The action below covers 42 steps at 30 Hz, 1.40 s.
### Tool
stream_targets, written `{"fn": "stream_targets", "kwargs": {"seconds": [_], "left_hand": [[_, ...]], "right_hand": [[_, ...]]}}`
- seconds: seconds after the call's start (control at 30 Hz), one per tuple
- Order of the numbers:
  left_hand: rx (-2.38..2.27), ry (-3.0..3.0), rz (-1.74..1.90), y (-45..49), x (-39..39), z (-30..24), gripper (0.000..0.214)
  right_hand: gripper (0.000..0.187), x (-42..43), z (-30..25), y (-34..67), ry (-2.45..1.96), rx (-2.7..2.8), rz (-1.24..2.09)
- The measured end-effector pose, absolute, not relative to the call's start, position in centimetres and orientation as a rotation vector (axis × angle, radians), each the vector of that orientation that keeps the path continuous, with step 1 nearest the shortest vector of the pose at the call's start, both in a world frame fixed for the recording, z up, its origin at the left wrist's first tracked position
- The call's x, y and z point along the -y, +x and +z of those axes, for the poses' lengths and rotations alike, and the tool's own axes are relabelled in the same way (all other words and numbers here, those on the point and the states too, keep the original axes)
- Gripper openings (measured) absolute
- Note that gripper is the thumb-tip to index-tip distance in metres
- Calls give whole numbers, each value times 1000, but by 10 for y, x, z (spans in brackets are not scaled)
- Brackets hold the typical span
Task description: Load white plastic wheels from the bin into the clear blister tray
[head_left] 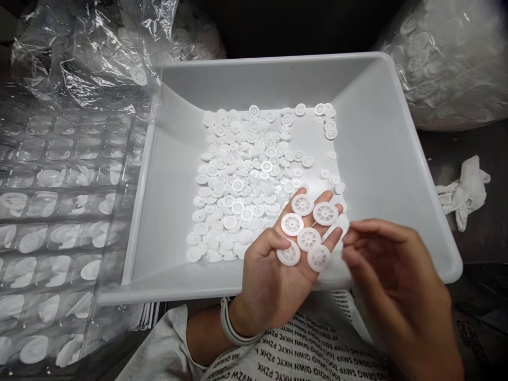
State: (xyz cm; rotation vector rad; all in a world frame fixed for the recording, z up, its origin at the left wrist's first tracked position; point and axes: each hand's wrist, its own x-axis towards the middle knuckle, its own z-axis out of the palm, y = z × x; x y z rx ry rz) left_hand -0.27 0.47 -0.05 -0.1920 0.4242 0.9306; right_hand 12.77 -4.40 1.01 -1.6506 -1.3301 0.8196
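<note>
A worker's bare left hand (283, 283) is palm up, fingers spread, over the near side of a pale grey, rectangular plastic bin (257, 79). Six round, white plastic spoked wheels (308, 239) lie on its palm and fingers, the thumb touching one. The right hand (400, 275), blurred, is close beside them with bent fingers; whether its fingertips pinch a wheel, I cannot tell. A loose heap of similar white wheels (237, 184) covers much of the bin floor, thickest on the left. A clear plastic tray with rows of compartments (59, 149) stands left of the bin.

Most wheels on the left hand look unsecured: a tilt, or a nudge from the right hand, could slide one off the fingertips into the heap. The wheel nearest the palm's outer edge, close to the near rim, could drop outside the bin.
</note>
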Motion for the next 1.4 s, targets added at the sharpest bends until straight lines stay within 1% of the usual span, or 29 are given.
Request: {"fn": "stream_targets", "kwargs": {"seconds": [0.07, 0.17, 0.3, 0.4, 0.53, 0.6, 0.67, 0.73, 0.8, 0.9, 1.0, 1.13, 1.4], "left_hand": [[-414, -198, 925, -3, -4, -1, 69], [-397, -198, 931, -3, -5, -1, 69], [-410, -184, 922, -1, -6, 0, 69], [-409, -190, 921, -2, -7, 1, 72], [-416, -162, 884, -4, -7, -1, 72], [-429, -151, 881, -5, -8, -1, 71], [-438, -148, 882, -5, -8, -1, 70], [-441, -146, 880, -5, -7, 0, 70], [-441, -147, 879, -4, -6, 0, 70], [-450, -159, 874, -4, -5, 0, 70], [-454, -168, 867, -3, -5, -1, 70], [-421, -161, 876, -2, -6, -1, 70], [-439, -164, 885, -1, -7, 1, 71]], "right_hand": [[28, 34, 10, 134, -1699, 1321, 799], [24, 18, 5, 141, -1740, 1497, 795], [12, 4, -4, 139, -1738, 1522, 841], [6, 2, -5, 137, -1631, 1304, 939], [2, 5, -2, 146, -1405, 848, 1150], [7, 7, -1, 153, -1343, 693, 1254], [11, 10, -1, 157, -1323, 621, 1269], [10, 14, -1, 157, -1389, 699, 1216], [8, 17, -2, 154, -1544, 988, 1135], [17, 17, -2, 148, -1697, 1497, 945], [18, 9, -3, 148, -1710, 1736, 855], [16, -1, -6, 157, -1669, 1847, 973], [12, -6, -8, 158, -1616, 1722, 1111]]}}
